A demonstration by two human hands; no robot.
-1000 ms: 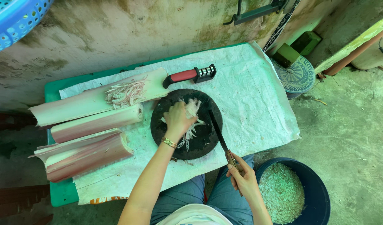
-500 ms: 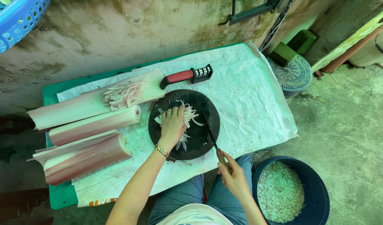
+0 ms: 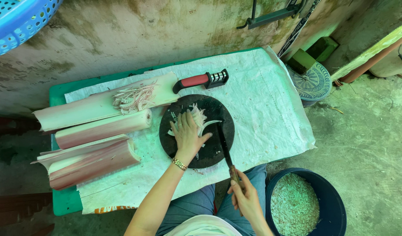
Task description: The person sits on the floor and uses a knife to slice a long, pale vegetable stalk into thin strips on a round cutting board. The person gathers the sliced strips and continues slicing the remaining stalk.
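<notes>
Head view looks straight down on a heap of pale, thin-sliced stem shreds (image 3: 197, 119) lying on a round black chopping board (image 3: 209, 153), which sits near the middle of a white woven sheet (image 3: 262, 105) spread over a green table (image 3: 63, 201). Since half a second ago the left hand (image 3: 187, 136) has slid a little toward the board's near edge, and the long dark knife (image 3: 223, 146) has swung in from the right, its blade now lying across the board's right half just beside the heap — the cutting stroke looks paused while the shreds are gathered. The left fingers (image 3: 183, 124) are spread, laid flat on the shreds and pressing them to the board. The right hand (image 3: 244, 199), off the table's near edge, is curled tightly around the knife's handle. Toward the far edge lies a red-and-black handled sharpener (image 3: 201, 80) — beside it, more shreds on a long pale banana-stem section (image 3: 78, 111). Two pinkish stem sections (image 3: 96, 146) lie at the left. A dark blue bucket (image 3: 336, 205) of chopped bits stands on the floor, right.
</notes>
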